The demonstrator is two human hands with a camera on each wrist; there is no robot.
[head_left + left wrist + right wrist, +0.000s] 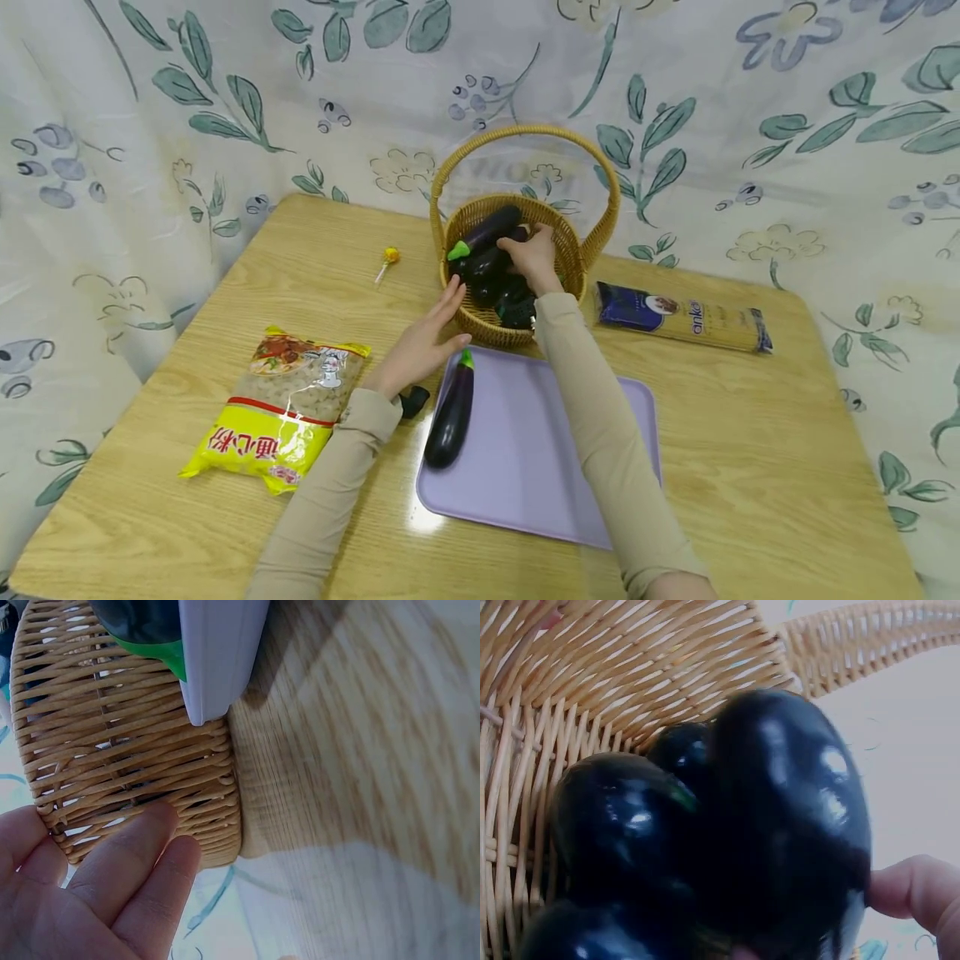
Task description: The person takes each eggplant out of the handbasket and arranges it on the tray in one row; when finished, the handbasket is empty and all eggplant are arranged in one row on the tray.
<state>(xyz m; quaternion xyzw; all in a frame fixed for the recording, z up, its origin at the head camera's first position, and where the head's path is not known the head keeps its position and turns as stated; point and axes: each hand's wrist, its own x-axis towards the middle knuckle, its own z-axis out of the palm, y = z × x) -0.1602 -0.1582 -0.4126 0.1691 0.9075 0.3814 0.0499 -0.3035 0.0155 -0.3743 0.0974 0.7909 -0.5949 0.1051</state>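
One eggplant already lies on the purple tray at frame centre. Our right hand grips another eggplant inside the basket above; several remain. Our left hand, fingers straight, steadies the basket's wall.

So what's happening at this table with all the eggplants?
A person is working at a round woven wicker basket holding several dark purple eggplants. Their right hand reaches inside and grips one of the basket eggplants, while the left hand rests open against the basket's outer wall. One eggplant already lies on the lilac plastic tray in front of the basket.
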